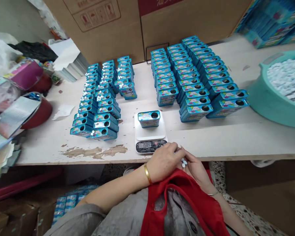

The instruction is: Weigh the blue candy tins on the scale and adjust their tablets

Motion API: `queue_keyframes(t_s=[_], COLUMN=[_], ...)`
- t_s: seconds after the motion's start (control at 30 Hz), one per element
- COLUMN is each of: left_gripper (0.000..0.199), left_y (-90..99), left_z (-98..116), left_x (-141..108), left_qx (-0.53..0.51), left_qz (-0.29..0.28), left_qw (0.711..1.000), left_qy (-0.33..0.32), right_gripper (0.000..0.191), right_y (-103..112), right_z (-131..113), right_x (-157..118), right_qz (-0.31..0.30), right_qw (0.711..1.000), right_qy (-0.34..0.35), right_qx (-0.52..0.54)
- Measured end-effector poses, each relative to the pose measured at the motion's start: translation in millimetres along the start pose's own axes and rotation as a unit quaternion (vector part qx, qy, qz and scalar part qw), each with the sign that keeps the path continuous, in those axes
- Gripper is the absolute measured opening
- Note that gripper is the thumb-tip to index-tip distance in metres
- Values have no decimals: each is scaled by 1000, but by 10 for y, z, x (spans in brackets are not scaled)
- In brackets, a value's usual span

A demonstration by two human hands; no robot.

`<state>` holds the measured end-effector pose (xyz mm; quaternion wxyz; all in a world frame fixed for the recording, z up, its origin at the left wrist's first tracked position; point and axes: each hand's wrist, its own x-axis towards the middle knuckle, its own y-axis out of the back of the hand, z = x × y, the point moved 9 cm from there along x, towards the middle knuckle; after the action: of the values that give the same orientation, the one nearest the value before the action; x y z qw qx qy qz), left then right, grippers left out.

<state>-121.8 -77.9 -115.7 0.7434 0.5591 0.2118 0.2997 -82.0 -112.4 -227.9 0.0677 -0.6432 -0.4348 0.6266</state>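
A blue candy tin (149,119) stands upright on a white kitchen scale (140,132), its dark round opening facing up. The scale's lit display (145,145) seems to read 158.4. Close to the table's front edge, my right hand (198,172) is cupped around a few small pale candies (184,163) in its palm. My left hand (163,161), with a gold bracelet at the wrist, reaches across to it. Its fingers are bent and pressed together beside the candies, just off the scale's right front corner; what they pinch, if anything, is hidden.
Rows of similar tins (105,108) stand left, many with pale candies on top; more tins (196,109) stand right. A turquoise tub (267,95) of pale candies is far right. A cardboard box (113,39) backs the table. A red bowl (43,111) and bags sit left.
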Motion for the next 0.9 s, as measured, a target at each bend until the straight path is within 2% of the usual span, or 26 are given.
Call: queue_keyframes(t_s=[0.1,0.17,0.2,0.27,0.3,0.33,0.4,0.47,0.5,0.57,0.7,0.8,0.9], left_gripper=[15,19,26,48,62,74,83,68,55,37,34,34,36], left_y=[70,290,453,769,867,902,808,625,564,570,824,935,981], left_z=[-20,-140,-278,-692,-924,-1140,-1492,-1681,-1708,-1663,-1250,-931,-784], left_x=[-31,-86,-137,-307,-402,-463,-426,-267,-191,-83,5,-29,-128], left_qx=[-34,-76,-90,-95,-92,-95,-139,-215,-241,-230,-12,120,160], left_qz=[8,75,138,282,335,362,335,263,236,219,226,240,284], left_qw=[999,994,986,951,928,910,907,920,924,937,972,963,944], left_qy=[-25,-29,-8,82,134,176,213,196,179,147,58,-16,-49], right_gripper=[11,9,12,16,17,16,14,13,13,17,25,24,22], right_y=[-113,-249,-324,-470,-540,-607,-738,-857,-913,-1029,-1218,-1289,-1342], right_z=[38,49,43,6,-19,-45,-81,-110,-124,-153,-251,-306,-300], right_x=[-2,-19,-27,-24,-9,15,86,167,203,252,269,262,260], right_qz=[-29,-59,-73,-90,-94,-95,-91,-78,-69,-61,-69,-80,-101], right_qw=[999,996,995,994,994,994,995,995,995,993,985,982,981], right_qy=[-28,-51,-57,-53,-44,-32,-8,19,33,54,79,73,52], right_qx=[20,32,33,32,32,34,41,52,60,83,138,153,156])
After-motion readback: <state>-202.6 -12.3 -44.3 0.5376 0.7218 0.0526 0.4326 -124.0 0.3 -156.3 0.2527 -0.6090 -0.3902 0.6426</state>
